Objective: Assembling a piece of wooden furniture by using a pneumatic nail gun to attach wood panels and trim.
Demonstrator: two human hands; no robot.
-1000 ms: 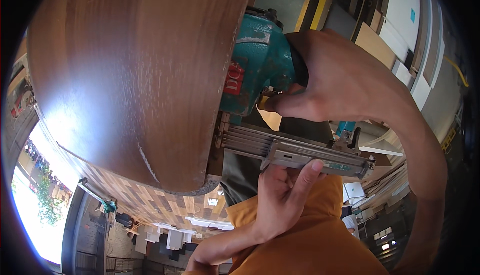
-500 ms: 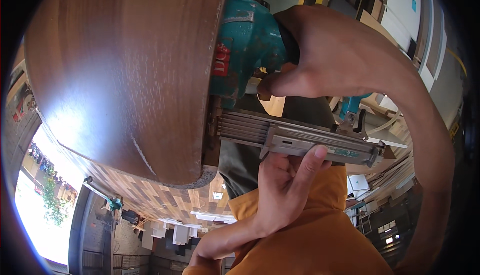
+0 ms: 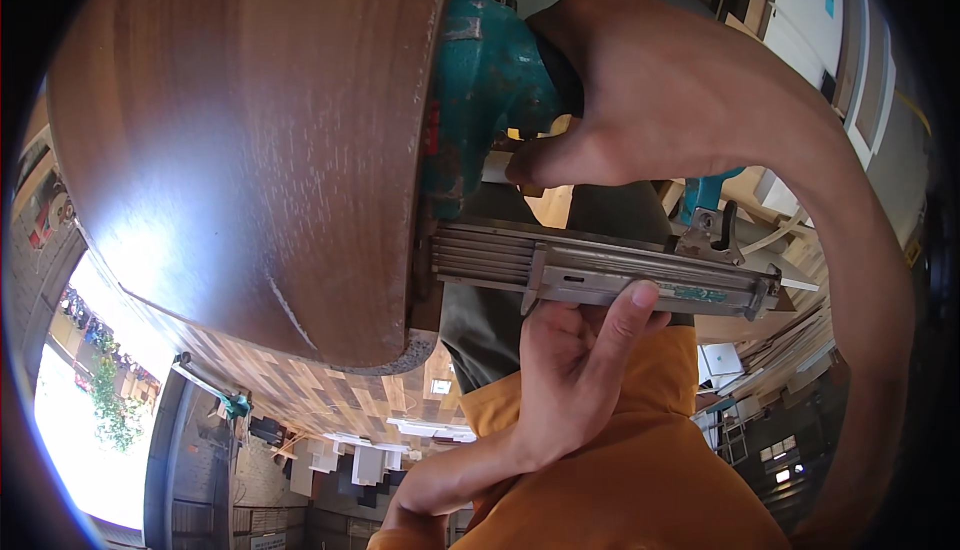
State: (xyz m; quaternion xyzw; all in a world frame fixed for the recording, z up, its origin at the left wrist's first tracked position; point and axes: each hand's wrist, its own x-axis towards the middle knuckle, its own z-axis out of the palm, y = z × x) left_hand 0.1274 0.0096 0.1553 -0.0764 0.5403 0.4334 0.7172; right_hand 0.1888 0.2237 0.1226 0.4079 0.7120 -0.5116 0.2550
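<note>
My right hand (image 3: 670, 100) reaches in from the right with its fingers wrapped round the handle of a worn teal nail gun (image 3: 490, 80). The gun's front is close against the edge of a large brown wood-grain panel (image 3: 280, 150); I cannot tell whether its tip touches, as the panel's edge hides it. Below the body, the long grey metal magazine (image 3: 620, 285) stretches rightward from that edge. My left hand (image 3: 575, 380) grips the magazine from beneath, thumb lying along its side. The right fingertips are mostly hidden behind the handle.
A whitish scratch marks the panel's lower part. Another teal tool (image 3: 706, 195) lies behind the magazine among wood pieces and a pale hose. Long boards (image 3: 790, 350) are stacked at the right. White panels (image 3: 810, 20) stand at the upper right. A bright doorway (image 3: 95, 430) is at lower left.
The nail gun and my right hand have shifted slightly up and left. The magazine's right end has risen a little, and the gun's red label is now mostly hidden. My left hand keeps its grip.
</note>
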